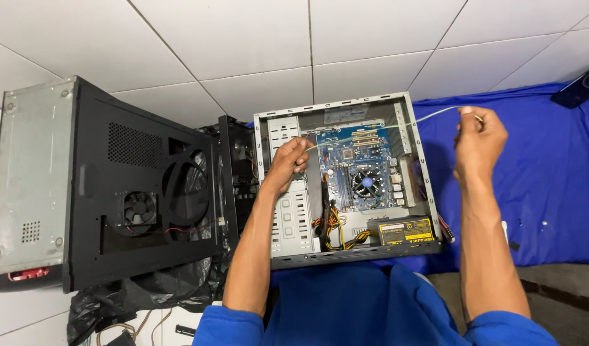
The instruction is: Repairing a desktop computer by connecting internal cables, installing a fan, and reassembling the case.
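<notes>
An open desktop computer case (262, 138) lies on its side on a blue cloth, with its blue motherboard (362, 170) and round fan showing. My left hand (288, 163) is over the drive bay inside the case, pinching one end of a thin pale strap or cable (378, 127). My right hand (477, 138) is raised to the right of the case and grips the other end, so the strap stretches across the case's upper part. A power supply (403, 230) with a yellow label sits at the case's near right corner.
A second black computer case (109, 186) with a small fan lies to the left on the white tiled floor. A black plastic bag (147, 295) and loose cables lie below it. The blue cloth (550, 186) spreads right, with small screws on it. A dark object (579, 90) is at far right.
</notes>
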